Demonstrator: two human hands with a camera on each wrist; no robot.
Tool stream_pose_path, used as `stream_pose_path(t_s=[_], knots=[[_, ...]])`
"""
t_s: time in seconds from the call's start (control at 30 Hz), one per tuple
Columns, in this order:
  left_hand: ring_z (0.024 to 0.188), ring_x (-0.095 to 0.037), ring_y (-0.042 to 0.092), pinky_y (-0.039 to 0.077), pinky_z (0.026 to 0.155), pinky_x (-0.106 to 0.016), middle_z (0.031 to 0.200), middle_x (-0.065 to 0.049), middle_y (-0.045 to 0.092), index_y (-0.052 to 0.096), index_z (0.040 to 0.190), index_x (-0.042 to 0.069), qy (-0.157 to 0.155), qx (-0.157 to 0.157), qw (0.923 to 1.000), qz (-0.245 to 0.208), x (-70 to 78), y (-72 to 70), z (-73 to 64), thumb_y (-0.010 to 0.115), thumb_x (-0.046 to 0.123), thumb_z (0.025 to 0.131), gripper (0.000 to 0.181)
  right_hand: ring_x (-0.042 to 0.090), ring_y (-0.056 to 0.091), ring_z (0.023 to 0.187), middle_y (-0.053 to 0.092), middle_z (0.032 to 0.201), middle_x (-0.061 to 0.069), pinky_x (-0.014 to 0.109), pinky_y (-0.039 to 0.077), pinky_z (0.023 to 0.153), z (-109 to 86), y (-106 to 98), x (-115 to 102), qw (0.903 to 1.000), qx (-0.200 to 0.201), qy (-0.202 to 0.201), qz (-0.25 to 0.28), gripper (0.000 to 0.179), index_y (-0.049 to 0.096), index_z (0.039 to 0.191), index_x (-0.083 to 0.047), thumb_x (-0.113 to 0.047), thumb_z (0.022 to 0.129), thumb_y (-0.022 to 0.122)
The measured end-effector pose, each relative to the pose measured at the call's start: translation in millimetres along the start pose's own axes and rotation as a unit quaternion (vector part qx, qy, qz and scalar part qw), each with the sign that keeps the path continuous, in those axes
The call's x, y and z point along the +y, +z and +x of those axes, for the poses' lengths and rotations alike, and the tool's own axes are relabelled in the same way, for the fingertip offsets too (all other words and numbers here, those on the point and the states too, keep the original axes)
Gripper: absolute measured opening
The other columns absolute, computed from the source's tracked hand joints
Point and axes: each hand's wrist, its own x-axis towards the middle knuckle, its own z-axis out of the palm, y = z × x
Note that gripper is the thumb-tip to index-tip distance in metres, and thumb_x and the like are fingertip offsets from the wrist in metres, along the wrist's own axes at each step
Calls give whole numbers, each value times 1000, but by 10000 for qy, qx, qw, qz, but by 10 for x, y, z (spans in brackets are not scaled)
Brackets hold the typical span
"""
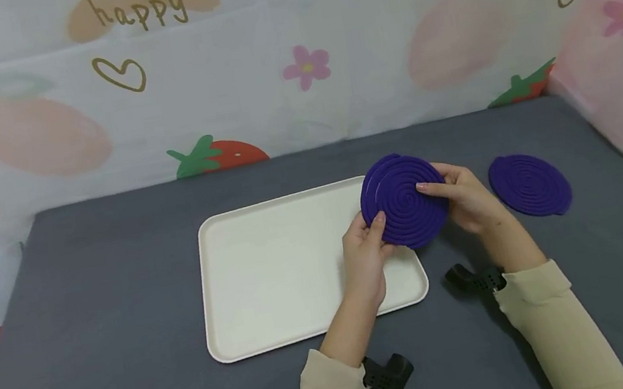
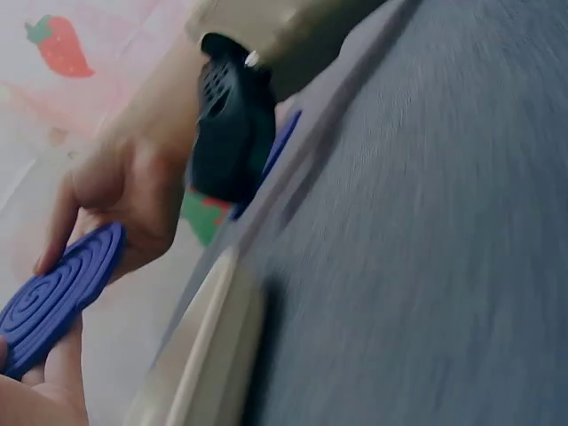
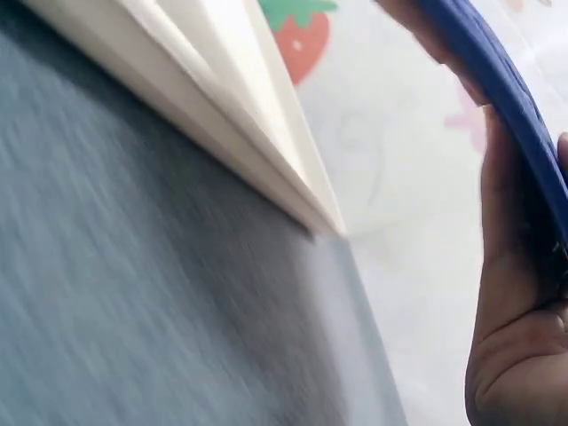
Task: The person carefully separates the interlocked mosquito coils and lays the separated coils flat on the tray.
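Both hands hold a purple round coaster (image 1: pixel 410 199) with a spiral coil pattern, raised above the right end of a white tray. My left hand (image 1: pixel 364 264) pinches its lower left rim, thumb on the front face. At the right rim my right hand (image 1: pixel 468 203) grips it, thumb also on the front. A second curved edge shows along the upper left; I cannot tell whether another coaster lies behind. In the left wrist view the coaster (image 2: pixel 62 288) is tilted between the two hands. Only its edge (image 3: pixel 506 84) appears in the right wrist view.
The white rectangular tray (image 1: pixel 270 282) lies on a grey cloth-covered table (image 1: pixel 123 319). Another purple spiral coaster (image 1: pixel 530 185) lies flat on the cloth to the right, beyond the right hand. A printed curtain (image 1: pixel 347 32) hangs along the back and right side.
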Motion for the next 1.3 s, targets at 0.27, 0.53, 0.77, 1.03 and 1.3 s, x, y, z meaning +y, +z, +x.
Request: stream_pose_path(t_s=[0.27,0.53,0.77,1.03,1.3], knots=[[75,-9,65,56,72,-27,94,-14,66,53,116,-13,-240,-362,9963,741,290,-420,-50,48,6,98,27,14,67,79,70,90,7,25,56,69,25,295,133,9983,-480,326,-16,25,67,103,-7,9,92,51],[74,-9,65,55,69,-24,90,-12,68,54,115,-11,-272,-715,9867,1434,457,-807,-101,48,7,99,25,14,68,78,71,89,6,26,56,68,33,544,297,9962,-588,621,-158,26,66,101,-8,11,90,52],[77,-10,66,56,70,-25,94,-13,68,53,119,-10,-402,-640,9860,1489,637,-1020,-180,49,8,98,27,13,67,76,70,87,4,25,56,67,100,827,395,9953,-307,911,-93,23,65,97,-7,11,90,52],[92,-13,65,54,79,-28,111,-17,65,46,129,-8,-256,-916,9924,786,671,-1251,-230,57,3,92,40,12,67,76,70,87,1,23,55,67,167,1131,512,9920,431,1122,395,21,65,98,-10,5,93,52],[90,-14,66,54,80,-31,110,-17,64,45,131,-9,-588,-413,9944,781,675,-1356,-198,51,-6,93,39,10,64,86,67,97,-1,23,53,76,171,1265,719,9888,563,1278,522,31,48,122,1,5,92,51]])
